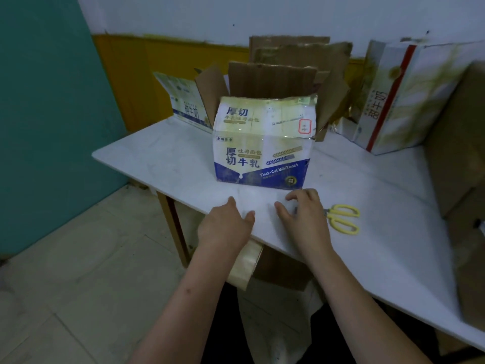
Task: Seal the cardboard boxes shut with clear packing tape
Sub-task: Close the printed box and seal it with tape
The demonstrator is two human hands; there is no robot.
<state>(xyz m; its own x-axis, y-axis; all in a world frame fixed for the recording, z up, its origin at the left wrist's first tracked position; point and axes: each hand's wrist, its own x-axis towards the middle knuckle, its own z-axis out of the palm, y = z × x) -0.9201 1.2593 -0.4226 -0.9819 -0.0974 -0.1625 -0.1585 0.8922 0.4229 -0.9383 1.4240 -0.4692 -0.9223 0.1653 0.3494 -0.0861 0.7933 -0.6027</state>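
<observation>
While my forearms reach out over the near edge of the table, a roll of clear packing tape hangs below that edge under my left wrist. How it is held I cannot tell, since the hand covers the spot. My left hand lies flat on the table with its fingers relaxed and grips nothing that I can see. My right hand rests just beside it, fingers loosely spread and released. I judge both are parked here to pick up a strip of tape from the table, though any strip is too clear to make out. The yellow-handled scissors lie just to the right of my right hand, near enough to cut tape without a reach.

Past my hands stands the milk toast box, printed side toward me. Its front flap is folded over, while the rear and side flaps stand up, so sealing is not yet done. Behind it to the left a flattened printed carton leans against the wall, and another printed box stands to the far right.
</observation>
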